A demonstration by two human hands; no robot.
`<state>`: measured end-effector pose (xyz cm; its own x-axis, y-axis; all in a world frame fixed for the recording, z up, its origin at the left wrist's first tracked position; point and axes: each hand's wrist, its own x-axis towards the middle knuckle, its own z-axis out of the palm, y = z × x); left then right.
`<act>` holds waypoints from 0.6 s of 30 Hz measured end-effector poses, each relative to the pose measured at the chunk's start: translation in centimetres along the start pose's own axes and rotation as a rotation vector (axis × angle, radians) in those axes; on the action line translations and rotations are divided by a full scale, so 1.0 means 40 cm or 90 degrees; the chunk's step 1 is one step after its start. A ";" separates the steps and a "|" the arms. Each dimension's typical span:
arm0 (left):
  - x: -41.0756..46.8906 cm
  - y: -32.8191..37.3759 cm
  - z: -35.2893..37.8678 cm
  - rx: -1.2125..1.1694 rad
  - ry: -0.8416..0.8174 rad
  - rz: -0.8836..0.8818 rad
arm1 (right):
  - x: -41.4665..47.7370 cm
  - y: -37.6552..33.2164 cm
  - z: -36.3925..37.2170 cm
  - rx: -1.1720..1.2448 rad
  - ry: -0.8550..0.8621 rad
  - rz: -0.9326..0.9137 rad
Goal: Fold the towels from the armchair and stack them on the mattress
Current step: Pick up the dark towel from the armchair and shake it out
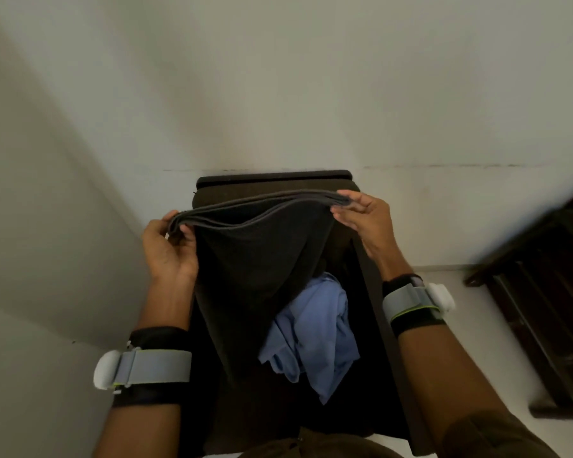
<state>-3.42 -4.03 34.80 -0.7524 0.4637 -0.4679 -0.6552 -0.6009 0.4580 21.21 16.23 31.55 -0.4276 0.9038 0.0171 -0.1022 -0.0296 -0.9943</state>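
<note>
A dark towel (255, 259), stretched between the left hand (169, 249) and right hand (364, 219), hangs like a curtain over the armchair (272, 177) and screens the left of its seat. A crumpled blue cloth (315, 335) fills the seat's right side. The far wall (311, 77) and left wall (30, 193) hem the chair in. Bare floor (487, 335) lies open on the right, bounded by a dark slatted wooden frame (543, 292).

No writing, brand or number can be read on the dark grey terry towel (255, 259) or the grey fabric wrist straps (156, 366).
</note>
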 end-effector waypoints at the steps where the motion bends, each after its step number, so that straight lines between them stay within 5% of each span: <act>1: -0.002 0.007 0.010 0.031 -0.001 0.012 | 0.005 0.009 -0.002 -0.087 0.014 -0.026; 6: 0.009 0.033 -0.015 0.168 -0.021 0.047 | 0.041 0.005 0.012 -0.440 0.085 -0.236; 13: 0.048 0.114 -0.051 0.526 -0.174 0.334 | 0.069 -0.111 0.140 -0.101 0.015 -0.190; 18: 0.053 0.138 -0.013 0.718 -0.112 0.535 | 0.076 -0.179 0.190 -0.152 0.012 -0.218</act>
<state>-8.58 -6.71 35.94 -0.8835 0.3574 0.3026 0.3455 0.0613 0.9364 13.80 15.94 39.51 -0.3882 0.8521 0.3510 -0.0229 0.3719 -0.9280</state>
